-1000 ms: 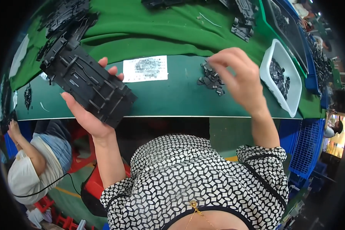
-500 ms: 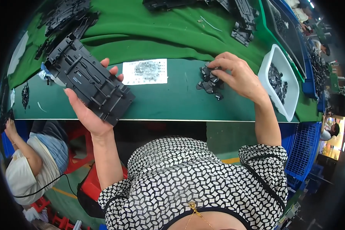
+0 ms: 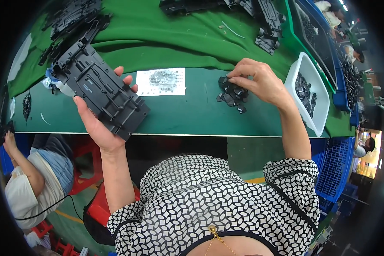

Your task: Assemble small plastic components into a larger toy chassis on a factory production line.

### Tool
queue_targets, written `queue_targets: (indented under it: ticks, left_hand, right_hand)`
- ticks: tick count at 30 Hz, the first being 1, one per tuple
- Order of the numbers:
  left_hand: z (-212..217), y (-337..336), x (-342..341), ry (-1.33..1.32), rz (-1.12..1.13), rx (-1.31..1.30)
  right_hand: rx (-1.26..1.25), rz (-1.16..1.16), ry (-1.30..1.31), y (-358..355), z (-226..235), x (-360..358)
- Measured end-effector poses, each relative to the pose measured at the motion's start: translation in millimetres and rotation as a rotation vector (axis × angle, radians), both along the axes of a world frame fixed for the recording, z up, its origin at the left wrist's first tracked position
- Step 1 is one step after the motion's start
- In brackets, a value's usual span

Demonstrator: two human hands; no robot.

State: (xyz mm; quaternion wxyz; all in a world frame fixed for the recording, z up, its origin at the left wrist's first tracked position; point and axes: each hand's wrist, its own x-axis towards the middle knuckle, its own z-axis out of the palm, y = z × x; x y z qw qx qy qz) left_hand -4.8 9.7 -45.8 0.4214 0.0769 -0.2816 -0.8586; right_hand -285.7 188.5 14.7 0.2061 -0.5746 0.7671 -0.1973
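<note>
The left hand point(image 3: 99, 128) is gripping a black ribbed plastic panel point(image 3: 99, 89) from beneath, palm under its near edge and fingertips curling over its right side; the panel is tilting up over the front of the green worktable point(image 3: 179, 115), its far end hanging above a white-and-blue scrap that is too covered to identify. How the thumb is sitting is hidden behind the panel. The right hand point(image 3: 258, 83) is resting its fingertips on a small pile of black plastic clips point(image 3: 232, 94), fingers bunched and closing on pieces at the pile's top; whether a clip is actually pinched between them cannot be made out. Between the two hands a white printed sheet point(image 3: 161, 81) is lying flat on the table.

A white bin point(image 3: 318, 123) holding more small black parts is standing just right of the right wrist, near the table's front edge, its far wall bending with the lens. More black panels point(image 3: 266, 25) are lying on the folded green cloth point(image 3: 166, 38) at the back, partly cut off by the picture's top. Bare tabletop is showing in front of the pile and sheet. A seated person point(image 3: 23, 183) is partly visible lower left, below table level.
</note>
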Motion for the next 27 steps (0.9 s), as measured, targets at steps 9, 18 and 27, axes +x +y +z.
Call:
queue_targets:
  ticks: [9,18,27]
  left_hand:
    - [5.3,1.2,-2.8,-0.06,0.022,0.003]
    - [4.4,2.5,-0.1,-0.027,-0.006,0.053]
    - [14.5,0.8,-2.1,0.023,-0.027,0.062]
  right_hand:
    - [-0.112,-0.279,-0.319,-7.5,-0.1,9.1]
    - [-0.103,-0.285,-0.71,-18.2,2.4,11.7]
    - [-0.165,-0.109,-0.498,-56.5,13.6,47.7]
